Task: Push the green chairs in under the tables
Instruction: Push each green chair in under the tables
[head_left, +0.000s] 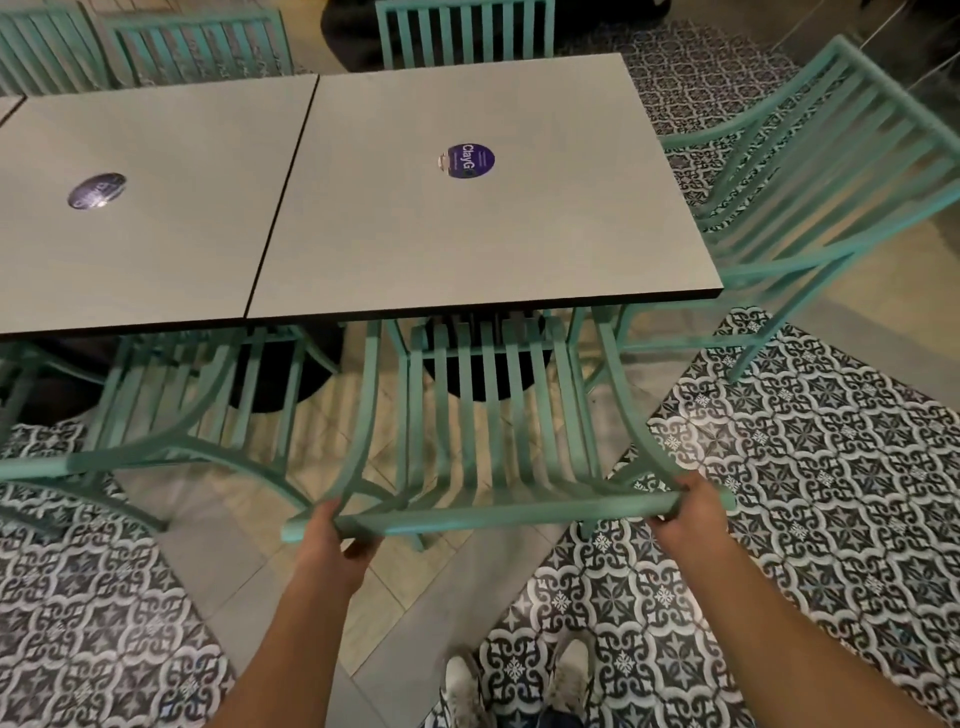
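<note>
Both hands on green chair (493, 415) top rail.
L hand (332, 535) & R hand (685, 512) curl round rail ends; seat partly under grey counter (467, 223).

Black-and-white patterned floor tiles (810, 467)

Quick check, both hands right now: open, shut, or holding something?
Left hand: grips the top rail of the green chair, near its left end.
Right hand: grips the same rail, near its right end.
</note>
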